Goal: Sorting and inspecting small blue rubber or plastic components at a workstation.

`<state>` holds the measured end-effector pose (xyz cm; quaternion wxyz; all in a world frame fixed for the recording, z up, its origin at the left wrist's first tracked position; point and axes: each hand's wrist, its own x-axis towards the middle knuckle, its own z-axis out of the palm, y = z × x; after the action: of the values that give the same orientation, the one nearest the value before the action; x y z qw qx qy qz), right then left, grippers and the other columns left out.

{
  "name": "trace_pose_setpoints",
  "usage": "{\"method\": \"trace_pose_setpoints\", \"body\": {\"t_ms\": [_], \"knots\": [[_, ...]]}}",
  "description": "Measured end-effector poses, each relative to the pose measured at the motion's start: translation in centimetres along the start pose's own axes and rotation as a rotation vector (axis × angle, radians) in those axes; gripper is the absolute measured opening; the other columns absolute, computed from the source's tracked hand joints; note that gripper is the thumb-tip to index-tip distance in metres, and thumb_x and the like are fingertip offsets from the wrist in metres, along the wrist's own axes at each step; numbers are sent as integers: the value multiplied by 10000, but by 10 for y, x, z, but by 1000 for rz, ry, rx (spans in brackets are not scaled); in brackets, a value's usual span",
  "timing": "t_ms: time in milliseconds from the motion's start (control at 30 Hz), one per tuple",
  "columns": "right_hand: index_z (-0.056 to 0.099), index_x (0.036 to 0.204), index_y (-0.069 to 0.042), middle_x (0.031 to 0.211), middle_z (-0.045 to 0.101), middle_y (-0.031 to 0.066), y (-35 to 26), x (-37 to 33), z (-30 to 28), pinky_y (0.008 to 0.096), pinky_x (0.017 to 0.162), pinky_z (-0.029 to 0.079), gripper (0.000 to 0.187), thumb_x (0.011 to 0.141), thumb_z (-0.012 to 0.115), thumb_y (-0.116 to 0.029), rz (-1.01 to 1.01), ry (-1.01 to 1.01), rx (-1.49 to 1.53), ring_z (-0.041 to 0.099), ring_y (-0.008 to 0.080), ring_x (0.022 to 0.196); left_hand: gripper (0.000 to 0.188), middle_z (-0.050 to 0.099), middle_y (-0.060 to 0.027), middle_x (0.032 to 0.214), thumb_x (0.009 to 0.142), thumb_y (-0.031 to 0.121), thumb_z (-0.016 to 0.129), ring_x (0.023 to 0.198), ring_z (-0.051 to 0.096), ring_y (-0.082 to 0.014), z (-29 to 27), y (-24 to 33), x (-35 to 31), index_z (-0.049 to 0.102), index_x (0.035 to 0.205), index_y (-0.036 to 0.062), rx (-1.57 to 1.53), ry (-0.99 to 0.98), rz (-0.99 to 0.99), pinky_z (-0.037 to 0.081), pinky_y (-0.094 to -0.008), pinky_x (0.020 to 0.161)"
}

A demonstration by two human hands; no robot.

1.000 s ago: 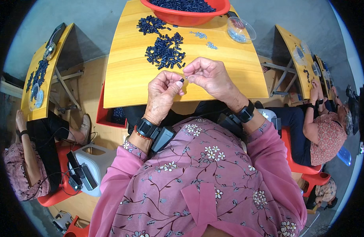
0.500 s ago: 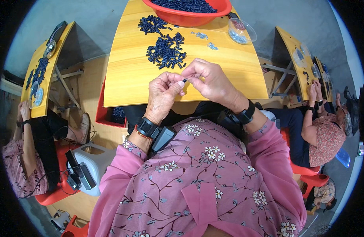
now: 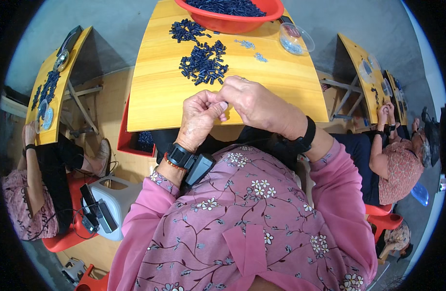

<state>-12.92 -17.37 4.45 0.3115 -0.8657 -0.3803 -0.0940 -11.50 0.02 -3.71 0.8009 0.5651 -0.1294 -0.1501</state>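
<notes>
Over the near edge of the yellow wooden table [image 3: 155, 92], my two hands meet at the fingertips. My left hand [image 3: 197, 119] is closed, thumb pressed against its curled fingers. A small dark blue cylindrical piece showed at its fingertips half a second ago; the fingers now cover it. My right hand [image 3: 261, 105] pinches at the same spot, its fingertips hidden behind the knuckles. Just beyond lies a loose pile of small dark blue cylindrical pieces [image 3: 203, 63], with a smaller pile [image 3: 186, 30] behind it. Small silvery metal parts [image 3: 260, 57] lie in two little groups to the right.
A red basin [image 3: 223, 24] full of dark pieces stands at the table's far edge. Beside it is a clear plastic tub [image 3: 300, 41] of silvery parts. Below left sits a red bin [image 3: 126, 138]. People work at tables [image 3: 77, 63] on both sides.
My right hand has rolled over and shifted slightly left and forward, covering the dark piece that showed between the fingertips. My left hand has hardly moved.
</notes>
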Motion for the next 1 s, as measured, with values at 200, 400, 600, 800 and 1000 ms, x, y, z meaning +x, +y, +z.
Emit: {"method": "trace_pose_setpoints", "body": {"t_ms": [200, 400, 600, 800, 1000], "knots": [[573, 938, 14, 834, 571, 137, 4, 3, -3, 378, 710, 507, 172, 781, 636, -14, -21, -55, 21, 612, 313, 809, 28, 639, -52, 758, 878, -18, 632, 623, 591, -92, 0, 3, -2, 626, 903, -28, -60, -17, -32, 527, -242, 598], [607, 1066, 41, 983, 645, 85, 15, -13, 17, 268, 796, 533, 206, 866, 651, 21, 477, 213, 653, 645, 130, 890, 79, 659, -78, 841, 898, 15, 631, 650, 617, -122, -4, 1, -1, 620, 967, -24, -259, 7, -44, 557, -275, 632], [628, 994, 42, 929, 653, 54, 14, -18, 26, 239, 752, 530, 131, 870, 658, 10, 504, 207, 710, 633, 105, 885, 75, 666, -79, 835, 895, 3, 628, 636, 616, -111, -4, 1, 0, 616, 964, -25, -295, 23, -43, 541, -245, 610], [650, 908, 0, 803, 613, 60, 14, -20, 30, 275, 631, 485, 67, 843, 665, -7, 359, 231, 352, 621, 151, 728, 78, 663, -93, 851, 904, 12, 623, 667, 627, -130, -5, -2, 0, 614, 968, -33, -278, 1, -47, 563, -285, 642], [635, 869, -6, 779, 574, 76, 13, -26, 44, 292, 616, 470, 35, 840, 654, -7, 316, 313, 372, 595, 180, 683, 71, 656, -104, 878, 921, 13, 599, 693, 620, -137, -4, -1, -4, 604, 971, -37, -210, -25, -55, 585, -325, 677]]}}
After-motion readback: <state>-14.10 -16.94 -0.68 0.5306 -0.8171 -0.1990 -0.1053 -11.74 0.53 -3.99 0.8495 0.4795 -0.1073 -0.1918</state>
